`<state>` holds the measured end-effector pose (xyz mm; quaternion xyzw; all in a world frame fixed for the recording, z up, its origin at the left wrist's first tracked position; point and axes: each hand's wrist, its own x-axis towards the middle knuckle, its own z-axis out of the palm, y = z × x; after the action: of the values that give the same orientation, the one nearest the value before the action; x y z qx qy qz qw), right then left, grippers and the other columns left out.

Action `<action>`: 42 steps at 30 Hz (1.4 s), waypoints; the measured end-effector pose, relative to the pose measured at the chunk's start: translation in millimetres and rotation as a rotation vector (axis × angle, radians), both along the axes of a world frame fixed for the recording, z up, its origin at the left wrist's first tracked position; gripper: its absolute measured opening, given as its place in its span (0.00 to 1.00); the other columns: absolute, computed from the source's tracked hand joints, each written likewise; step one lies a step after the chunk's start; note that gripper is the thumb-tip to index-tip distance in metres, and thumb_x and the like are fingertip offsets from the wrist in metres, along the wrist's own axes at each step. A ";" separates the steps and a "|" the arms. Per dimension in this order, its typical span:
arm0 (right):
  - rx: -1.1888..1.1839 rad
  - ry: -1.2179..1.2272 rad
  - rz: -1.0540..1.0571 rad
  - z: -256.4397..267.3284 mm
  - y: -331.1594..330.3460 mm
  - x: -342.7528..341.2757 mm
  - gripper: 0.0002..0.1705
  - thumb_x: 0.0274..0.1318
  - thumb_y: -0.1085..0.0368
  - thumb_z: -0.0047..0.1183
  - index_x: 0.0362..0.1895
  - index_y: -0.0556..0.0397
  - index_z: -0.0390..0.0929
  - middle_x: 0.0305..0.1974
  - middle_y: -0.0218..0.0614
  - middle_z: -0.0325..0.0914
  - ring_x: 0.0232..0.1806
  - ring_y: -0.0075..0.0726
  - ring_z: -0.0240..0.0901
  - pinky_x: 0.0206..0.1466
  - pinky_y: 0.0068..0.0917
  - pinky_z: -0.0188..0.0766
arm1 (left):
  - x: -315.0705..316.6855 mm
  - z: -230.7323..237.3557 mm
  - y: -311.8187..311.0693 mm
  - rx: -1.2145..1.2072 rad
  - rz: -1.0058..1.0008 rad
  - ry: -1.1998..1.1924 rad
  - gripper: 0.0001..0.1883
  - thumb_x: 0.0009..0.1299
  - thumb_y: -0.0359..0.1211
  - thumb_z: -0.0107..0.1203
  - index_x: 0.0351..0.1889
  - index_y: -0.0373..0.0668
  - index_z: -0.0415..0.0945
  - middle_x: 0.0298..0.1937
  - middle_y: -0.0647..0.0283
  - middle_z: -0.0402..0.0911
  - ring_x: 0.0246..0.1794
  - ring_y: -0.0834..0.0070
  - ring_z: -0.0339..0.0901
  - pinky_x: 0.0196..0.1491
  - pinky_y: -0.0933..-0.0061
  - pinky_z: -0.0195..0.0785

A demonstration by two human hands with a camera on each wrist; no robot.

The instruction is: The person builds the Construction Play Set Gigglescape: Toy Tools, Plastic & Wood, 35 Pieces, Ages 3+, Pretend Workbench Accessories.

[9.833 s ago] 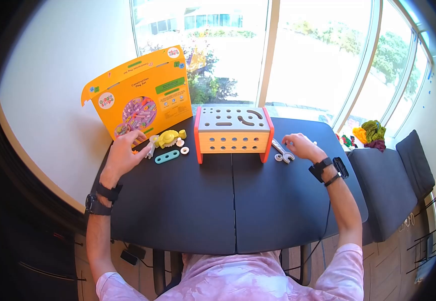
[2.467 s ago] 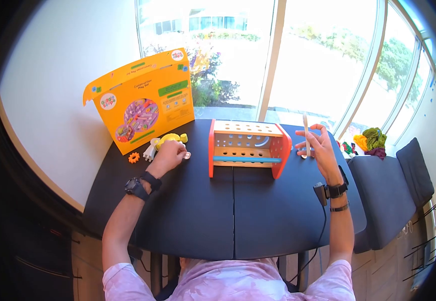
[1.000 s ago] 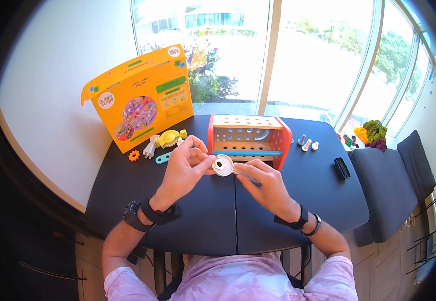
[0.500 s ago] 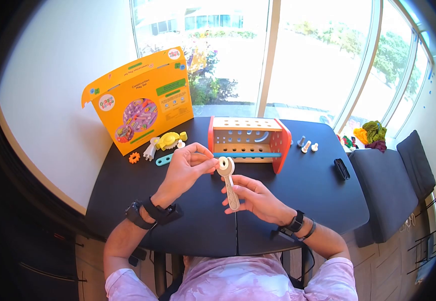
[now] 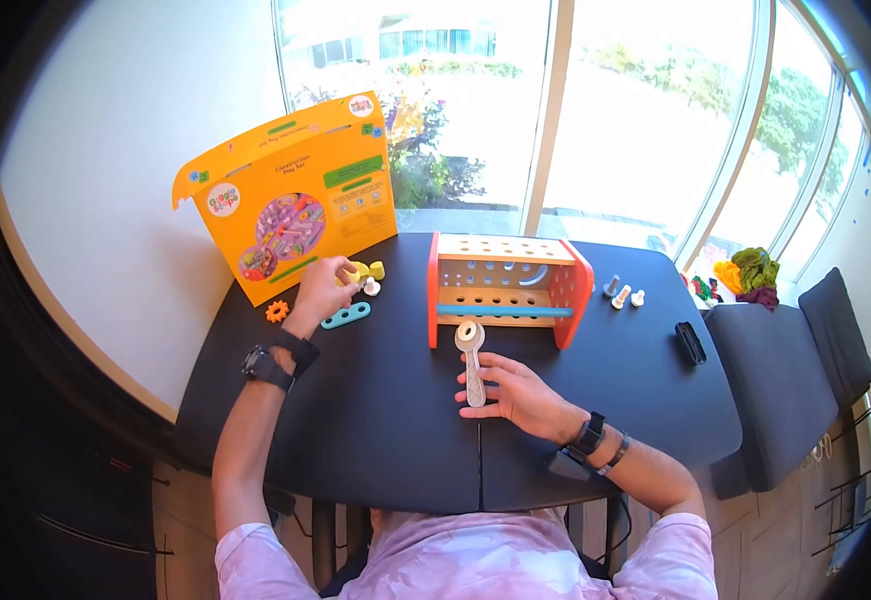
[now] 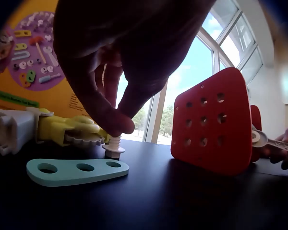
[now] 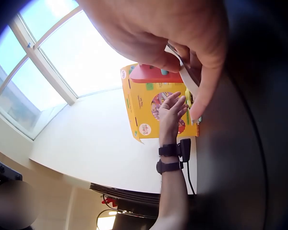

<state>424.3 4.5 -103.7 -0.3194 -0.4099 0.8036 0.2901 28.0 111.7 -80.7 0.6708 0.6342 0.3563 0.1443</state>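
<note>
My right hand [image 5: 520,395] holds the grey toy wrench [image 5: 473,380] by its handle, head pointing away from me. A white nut [image 5: 466,331] sits in the wrench's head. Over at the left, my left hand [image 5: 323,292] is beside a white toy bolt [image 5: 371,287]. In the left wrist view the bolt [image 6: 114,149] stands head-down on the table, its tip hidden behind my fingertips [image 6: 120,123]. The right wrist view shows that hand's fingers spread. A turquoise three-hole strip [image 5: 346,316] lies nearer to me than the bolt.
The toy workbench [image 5: 500,246] with red sides stands mid-table, a blue bar across its front. Yellow pieces [image 5: 376,270] and an orange gear [image 5: 276,311] lie by the orange box [image 5: 285,200]. Several bolts [image 5: 618,298] stand right, near a black case [image 5: 690,343].
Earlier the workbench was turned and showed its other side. The wrench was picked up, and the nut went from my left hand into its head. My left hand then moved left to the bolt.
</note>
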 end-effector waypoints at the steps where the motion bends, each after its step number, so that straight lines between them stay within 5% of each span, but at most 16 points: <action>1: 0.004 -0.001 -0.004 0.3 2.7 -0.9 0.26 0.88 0.62 0.48 0.80 0.56 0.67 0.63 0.43 0.77 0.63 0.48 0.84 0.69 0.51 0.89 | 0.6 -4.3 3.8 -0.006 -0.025 0.054 0.16 0.71 0.31 0.74 0.54 0.37 0.89 0.34 0.62 0.90 0.22 0.74 0.88 0.29 0.72 0.81; 3: 0.011 -0.002 -0.016 2.0 7.8 -3.9 0.26 0.87 0.63 0.48 0.80 0.57 0.66 0.64 0.44 0.77 0.63 0.48 0.84 0.68 0.51 0.89 | 2.5 -12.8 12.1 -0.019 -0.078 0.161 0.15 0.71 0.32 0.73 0.54 0.40 0.90 0.33 0.62 0.89 0.19 0.73 0.86 0.28 0.70 0.79; 4: 0.021 -0.009 -0.020 2.2 10.7 -5.1 0.26 0.87 0.63 0.48 0.81 0.58 0.66 0.64 0.44 0.77 0.63 0.48 0.84 0.68 0.50 0.89 | 8.8 -17.2 15.6 0.059 -0.031 0.270 0.15 0.69 0.35 0.74 0.51 0.40 0.92 0.35 0.57 0.89 0.35 0.61 0.89 0.45 0.56 0.82; 7: 0.041 -0.026 -0.030 1.2 19.3 -9.0 0.25 0.87 0.64 0.47 0.80 0.58 0.66 0.64 0.44 0.77 0.64 0.48 0.84 0.69 0.51 0.88 | 4.8 -43.5 39.5 0.280 -0.073 0.379 0.16 0.69 0.39 0.75 0.52 0.44 0.92 0.31 0.58 0.86 0.31 0.61 0.87 0.42 0.58 0.80; 13: 0.097 -0.034 -0.052 -4.4 41.0 -16.5 0.27 0.86 0.63 0.48 0.80 0.58 0.65 0.64 0.46 0.76 0.64 0.49 0.83 0.72 0.53 0.87 | 35.5 -18.2 20.0 0.290 -0.053 0.305 0.15 0.68 0.38 0.72 0.43 0.37 0.87 0.35 0.54 0.89 0.42 0.55 0.91 0.51 0.56 0.83; 16: 0.134 -0.029 -0.069 -4.4 51.2 -22.5 0.29 0.85 0.62 0.51 0.81 0.58 0.62 0.64 0.46 0.76 0.63 0.47 0.84 0.70 0.52 0.88 | 46.5 -18.1 21.5 0.153 -0.177 -0.098 0.14 0.68 0.38 0.71 0.40 0.37 0.83 0.37 0.53 0.91 0.39 0.60 0.93 0.47 0.63 0.84; 19: 0.144 -0.023 -0.112 -3.1 59.1 -30.6 0.26 0.85 0.62 0.53 0.78 0.58 0.66 0.63 0.44 0.78 0.62 0.44 0.85 0.68 0.49 0.89 | 57.0 -23.1 26.0 0.074 -0.249 -0.209 0.13 0.71 0.38 0.72 0.40 0.38 0.83 0.36 0.54 0.92 0.35 0.67 0.93 0.43 0.68 0.84; 26: 0.175 -0.016 -0.124 -12.5 72.6 -42.7 0.22 0.84 0.61 0.55 0.73 0.58 0.72 0.63 0.41 0.80 0.61 0.40 0.85 0.67 0.45 0.90 | 77.1 -35.1 35.0 0.087 -0.197 0.053 0.15 0.68 0.40 0.80 0.44 0.39 0.93 0.35 0.56 0.94 0.37 0.70 0.93 0.43 0.67 0.84; 35: 0.184 -0.033 -0.164 -12.3 74.4 -49.4 0.19 0.86 0.63 0.53 0.70 0.61 0.74 0.59 0.44 0.81 0.57 0.39 0.85 0.64 0.41 0.92 | 91.2 -47.9 53.0 0.174 -0.213 0.122 0.17 0.61 0.33 0.80 0.48 0.41 0.94 0.34 0.50 0.92 0.35 0.60 0.93 0.42 0.62 0.85; 42: 0.188 -0.018 -0.172 -10.9 75.1 -50.0 0.20 0.85 0.63 0.54 0.70 0.60 0.75 0.60 0.44 0.82 0.57 0.40 0.87 0.64 0.41 0.93 | 98.2 -42.4 47.7 0.163 -0.254 0.056 0.17 0.63 0.31 0.78 0.50 0.38 0.94 0.37 0.49 0.94 0.36 0.61 0.94 0.44 0.64 0.86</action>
<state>374.4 79.6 -114.5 -0.3319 -0.4573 0.7309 0.3828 126.2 159.4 -123.1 0.7650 0.5168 0.3667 0.1154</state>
